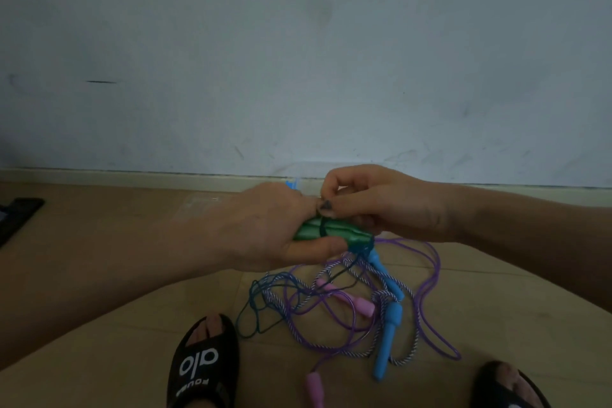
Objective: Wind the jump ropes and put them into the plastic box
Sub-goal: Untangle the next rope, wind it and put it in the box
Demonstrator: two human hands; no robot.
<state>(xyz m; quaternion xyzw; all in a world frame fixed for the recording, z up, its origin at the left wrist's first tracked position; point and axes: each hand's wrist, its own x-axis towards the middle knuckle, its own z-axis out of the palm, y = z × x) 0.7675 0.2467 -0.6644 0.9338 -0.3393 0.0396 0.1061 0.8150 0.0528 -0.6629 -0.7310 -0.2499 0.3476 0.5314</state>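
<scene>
My left hand (265, 228) grips two green jump-rope handles (334, 232) held side by side above the floor. A dark teal cord (323, 228) crosses them, and my right hand (381, 205) pinches that cord just above the handles. The cord hangs down into a loose loop (255, 308) on the floor. Beneath lie a tangle of purple cord (430, 278) with pink handles (361, 305) (314, 387), and a striped white-purple rope (410, 341) with blue handles (387, 334). A clear plastic box (198, 204) with a blue clip (293, 183) sits behind my hands by the wall, mostly hidden.
My feet in black slides (202, 364) (510, 387) stand on the tan floor on either side of the rope pile. A pale wall with a baseboard (132, 175) runs across the back. A dark object (16, 215) lies at the far left.
</scene>
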